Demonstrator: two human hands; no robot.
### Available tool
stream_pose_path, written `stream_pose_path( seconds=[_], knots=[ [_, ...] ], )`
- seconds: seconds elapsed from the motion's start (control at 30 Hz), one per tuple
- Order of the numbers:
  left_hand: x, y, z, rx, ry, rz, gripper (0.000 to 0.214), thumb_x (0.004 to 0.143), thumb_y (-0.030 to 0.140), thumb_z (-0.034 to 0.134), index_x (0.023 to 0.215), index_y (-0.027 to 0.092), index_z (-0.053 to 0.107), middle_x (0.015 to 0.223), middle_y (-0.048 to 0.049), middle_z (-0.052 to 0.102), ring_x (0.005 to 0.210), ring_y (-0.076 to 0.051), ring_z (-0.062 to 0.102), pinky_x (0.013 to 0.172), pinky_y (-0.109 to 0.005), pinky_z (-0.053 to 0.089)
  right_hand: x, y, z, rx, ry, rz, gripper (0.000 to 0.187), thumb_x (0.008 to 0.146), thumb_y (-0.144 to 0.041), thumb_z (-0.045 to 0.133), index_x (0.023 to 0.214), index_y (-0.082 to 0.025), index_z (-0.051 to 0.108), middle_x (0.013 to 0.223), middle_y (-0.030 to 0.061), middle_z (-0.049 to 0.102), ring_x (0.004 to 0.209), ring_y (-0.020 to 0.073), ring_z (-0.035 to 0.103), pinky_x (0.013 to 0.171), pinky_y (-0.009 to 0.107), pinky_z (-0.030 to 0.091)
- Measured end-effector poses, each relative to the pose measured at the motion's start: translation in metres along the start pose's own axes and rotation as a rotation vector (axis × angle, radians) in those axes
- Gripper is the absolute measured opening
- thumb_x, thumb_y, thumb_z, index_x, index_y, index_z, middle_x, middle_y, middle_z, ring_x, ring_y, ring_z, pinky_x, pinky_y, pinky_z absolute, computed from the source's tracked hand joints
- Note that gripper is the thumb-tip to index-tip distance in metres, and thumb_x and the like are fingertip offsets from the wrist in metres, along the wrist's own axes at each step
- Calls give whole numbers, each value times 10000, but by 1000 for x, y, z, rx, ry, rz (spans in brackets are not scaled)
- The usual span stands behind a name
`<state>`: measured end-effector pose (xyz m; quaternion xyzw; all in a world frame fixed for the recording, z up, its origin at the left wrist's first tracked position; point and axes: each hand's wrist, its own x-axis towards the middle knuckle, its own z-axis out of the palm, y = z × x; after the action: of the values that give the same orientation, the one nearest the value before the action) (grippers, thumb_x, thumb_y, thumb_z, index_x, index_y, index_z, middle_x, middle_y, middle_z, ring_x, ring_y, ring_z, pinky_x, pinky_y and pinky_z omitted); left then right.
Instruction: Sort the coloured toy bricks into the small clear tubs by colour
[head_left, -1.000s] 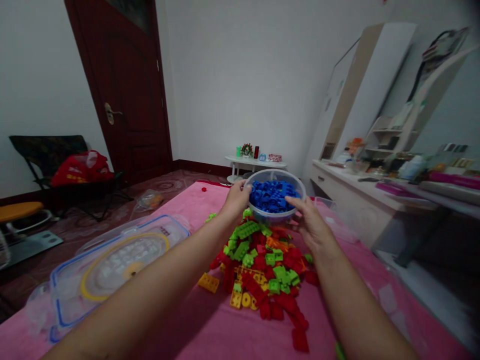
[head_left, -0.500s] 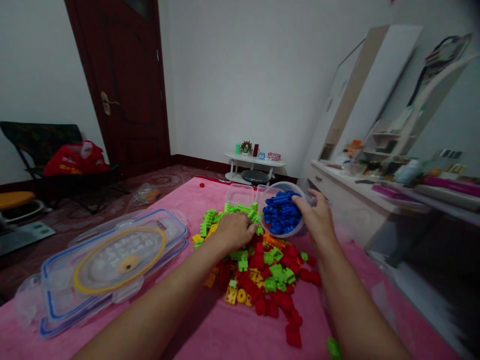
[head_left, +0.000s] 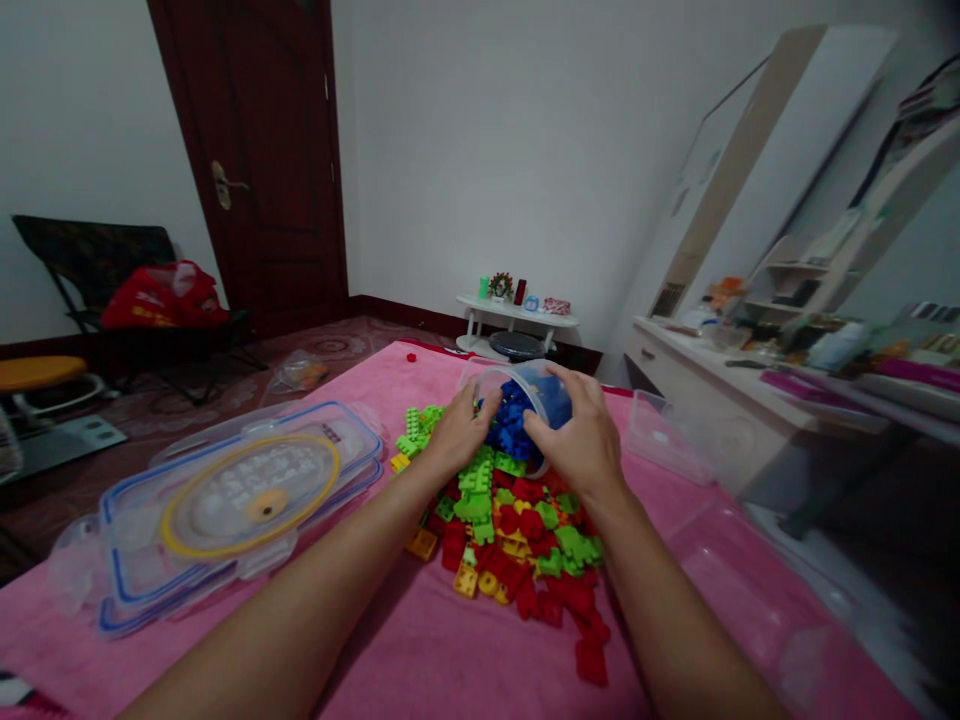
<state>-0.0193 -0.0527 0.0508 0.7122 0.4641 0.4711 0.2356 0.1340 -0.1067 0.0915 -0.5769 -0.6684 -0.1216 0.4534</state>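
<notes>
A round clear plastic container (head_left: 553, 392) lies tipped on its side, its mouth turned left and toward me. Blue building blocks (head_left: 511, 420) fill its opening. My right hand (head_left: 574, 430) is shut on the container from the right, thumb at the near rim. Close to the mouth on the left is my left hand (head_left: 461, 430), fingers curled and thumb near the blue blocks; what it grips is hidden. Below both hands spreads a heap of green blocks (head_left: 476, 490), red blocks (head_left: 514, 575) and yellow blocks (head_left: 466, 580).
Stacked clear lids (head_left: 300, 540) with blue seals and a yellow ring lie on the pink cloth (head_left: 435, 660) at left. Clear plastic boxes (head_left: 671, 440) stand at right. Beyond are a dressing table (head_left: 660, 350), a small white stand (head_left: 517, 312) and a chair (head_left: 97, 250).
The round container has moved left and tipped further, its mouth now facing left. My left hand has shifted from the green blocks to the container's mouth. The view has turned slightly.
</notes>
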Motion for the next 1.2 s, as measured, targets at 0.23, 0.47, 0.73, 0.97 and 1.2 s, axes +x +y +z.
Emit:
stream_pose_path(
  seconds=[0.23, 0.47, 0.73, 0.97, 1.2],
  knots=[
    [0, -1, 0, -60, 11, -48, 507, 916, 568, 298, 1240, 247, 520, 1216, -43, 621, 1124, -218, 568, 951, -325, 421, -7, -10, 0, -128, 47, -111, 576, 722, -335, 597, 1281, -238, 499, 1289, 112, 470, 1150, 300, 475, 961, 454, 398],
    [0, -14, 1, -125, 65, -46, 437, 910, 459, 379, 1225, 201, 538, 1292, -55, 577, 1188, -215, 526, 999, -318, 397, -21, -28, 10, -161, 21, -234, 618, 684, -291, 629, 1284, -263, 487, 1354, 115, 422, 1192, 325, 424, 938, 473, 368],
    [5, -19, 3, -145, 91, -43, 454, 913, 458, 398, 1252, 191, 540, 1224, -55, 628, 1125, -209, 574, 967, -303, 426, -22, -29, 4, -207, 113, -215, 605, 690, -293, 622, 1281, -268, 493, 1359, 111, 431, 1198, 328, 429, 960, 475, 339],
    [6, -18, -1, -193, 135, -6, 483, 910, 510, 391, 1195, 176, 594, 1231, -68, 621, 1145, -213, 556, 1005, -321, 396, -13, -25, -6, -195, 186, -166, 620, 684, -301, 608, 1289, -262, 477, 1320, 115, 445, 1197, 331, 433, 958, 465, 352],
    [1, -7, -2, -63, 30, 88, 491, 841, 473, 523, 1249, 203, 547, 1253, -61, 608, 1144, -239, 554, 994, -334, 407, -11, -16, 1, -162, 135, -167, 581, 695, -329, 625, 1259, -250, 509, 1278, 116, 468, 1168, 314, 443, 946, 456, 362]
  ],
)
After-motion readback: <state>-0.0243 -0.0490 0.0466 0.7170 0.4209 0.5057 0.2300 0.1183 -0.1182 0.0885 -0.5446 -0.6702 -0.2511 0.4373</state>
